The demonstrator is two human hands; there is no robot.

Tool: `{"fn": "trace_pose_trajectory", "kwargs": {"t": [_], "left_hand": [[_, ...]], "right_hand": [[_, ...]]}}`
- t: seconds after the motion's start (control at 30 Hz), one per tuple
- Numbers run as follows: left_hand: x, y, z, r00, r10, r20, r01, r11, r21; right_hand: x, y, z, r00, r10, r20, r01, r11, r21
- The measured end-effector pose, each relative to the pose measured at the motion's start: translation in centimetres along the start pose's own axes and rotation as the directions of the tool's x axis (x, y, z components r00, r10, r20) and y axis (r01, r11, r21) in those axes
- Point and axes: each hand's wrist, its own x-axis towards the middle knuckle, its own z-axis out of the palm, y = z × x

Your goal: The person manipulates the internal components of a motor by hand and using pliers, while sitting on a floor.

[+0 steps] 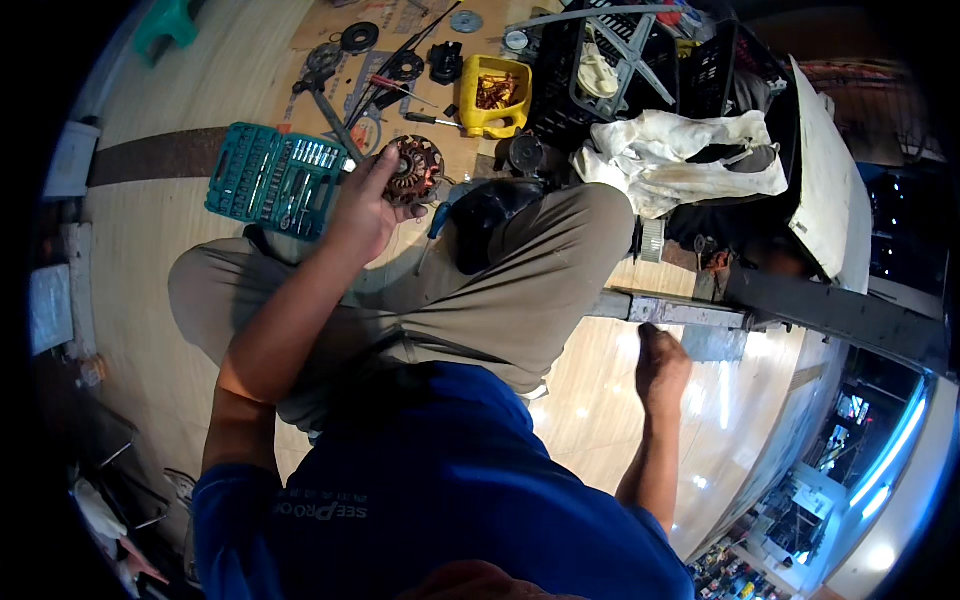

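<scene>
Over my left knee, my left hand [372,205] grips a round motor stator [418,170] with copper windings, thumb on its near side. Just beyond that hand lies an open teal socket set [275,180]. A screwdriver with a blue handle [438,220] rests by my legs, close to the stator. Away to the right, my right hand [664,368] is closed beside a metal bar [690,312]. Something dark shows at its fingertips, too small to name. A dark round motor part [526,155] sits past my right shin.
Cardboard [310,85] on the floor carries a red-handled screwdriver [385,83], another screwdriver [420,118] and several dark rings. A cut yellow jug [525,100] holds copper-coloured pieces. White cloth [650,150] drapes over black crates [560,80]. A green stool [165,30] stands far left.
</scene>
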Motion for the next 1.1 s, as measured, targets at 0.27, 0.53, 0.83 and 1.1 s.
{"fn": "trace_pose_trajectory", "kwargs": {"t": [0.27,0.53,0.83,1.1], "left_hand": [[-1.8,1.7,2.5,0.938,-0.222,0.266,0.043,0.835,0.548],[-1.1,-0.8,2.2,0.987,0.108,0.115,-0.149,0.396,0.906],[0.1,0.2,0.2,0.955,-0.229,0.189,0.099,0.846,0.523],[-0.7,0.6,1.1,0.933,-0.29,0.213,0.154,0.858,0.49]], "right_hand": [[-4.5,9.8,4.9,0.98,0.196,-0.019,-0.197,0.98,-0.031],[-4.1,12.0,0.0,0.953,0.262,-0.151,-0.28,0.953,-0.112],[-4.5,12.0,-1.0,0.929,0.273,-0.249,-0.304,0.948,-0.092],[-14.5,16.0,9.2,0.631,0.596,0.496,-0.505,0.802,-0.321]]}}
